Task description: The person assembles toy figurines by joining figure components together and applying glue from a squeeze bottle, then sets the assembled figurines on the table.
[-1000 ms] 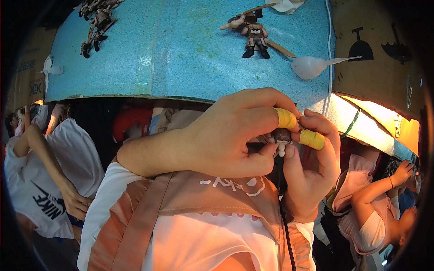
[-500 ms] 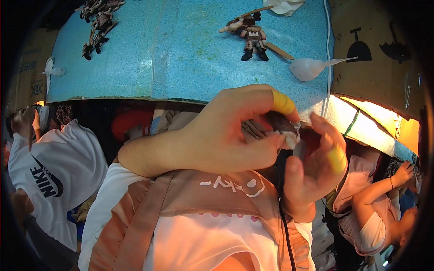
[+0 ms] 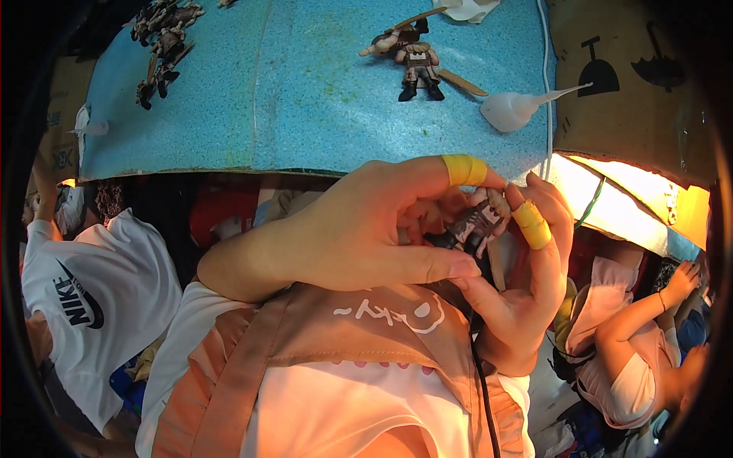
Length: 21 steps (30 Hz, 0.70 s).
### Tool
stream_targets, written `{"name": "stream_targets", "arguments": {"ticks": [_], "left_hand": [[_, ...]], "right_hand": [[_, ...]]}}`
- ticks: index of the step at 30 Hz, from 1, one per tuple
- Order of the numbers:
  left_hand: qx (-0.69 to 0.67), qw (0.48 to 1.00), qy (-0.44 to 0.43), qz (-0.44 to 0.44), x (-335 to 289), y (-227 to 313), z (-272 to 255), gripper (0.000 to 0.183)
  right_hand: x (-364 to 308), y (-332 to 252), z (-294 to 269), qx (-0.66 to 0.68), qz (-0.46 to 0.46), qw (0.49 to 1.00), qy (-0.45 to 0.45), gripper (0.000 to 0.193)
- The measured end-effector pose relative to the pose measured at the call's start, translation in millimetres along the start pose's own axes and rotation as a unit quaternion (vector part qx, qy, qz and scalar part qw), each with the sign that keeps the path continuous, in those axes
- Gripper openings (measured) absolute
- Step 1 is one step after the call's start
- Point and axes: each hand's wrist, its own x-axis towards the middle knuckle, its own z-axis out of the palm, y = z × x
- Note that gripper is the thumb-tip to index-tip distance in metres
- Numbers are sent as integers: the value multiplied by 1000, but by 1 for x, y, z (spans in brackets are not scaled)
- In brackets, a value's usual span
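Note:
My left hand [image 3: 366, 229] and my right hand [image 3: 527, 282] meet in front of my chest, both wearing yellow tape on a finger. Between them is a small toy figurine [image 3: 479, 221] with dark boots, tilted on its side. My left thumb and fingers close around it from the left. Fingertips of my right hand pinch its upper end. A thin, flat wooden strip [image 3: 496, 263] shows beside my right palm; whether it joins the figurine I cannot tell. On the blue worktop beyond, a similar figurine [image 3: 418, 69] lies by a flat wooden stick [image 3: 463, 82].
A white squeeze bottle [image 3: 508, 113] with a long nozzle lies near a white cable [image 3: 547, 91]. Several figurines [image 3: 164, 34] are heaped at the far left. Cardboard [image 3: 626, 114] stands at the right. People in a white shirt [image 3: 114, 298] and pink clothing [image 3: 611, 343] sit either side.
The figurine has turned, so its body and boots now show between my hands. My right fingers have come in from apart to touch it. The view has shifted slightly.

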Motion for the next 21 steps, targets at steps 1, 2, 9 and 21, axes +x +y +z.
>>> {"name": "stream_targets", "arguments": {"ticks": [1,2,9,21], "left_hand": [[0,1000,6,8,-1,-2,1,68],[0,1000,13,17,-1,-3,1,67],[8,998,8,54,3,-4,1,66],[112,993,34,12,3,3,2,69]], "right_hand": [[-2,2,1,29,-8,1000,3,63],[-3,4,1,58,-17,998,6,63],[-4,4,0,106,24,994,-21,68],[-13,10,12,202,64,976,44,70]]}}
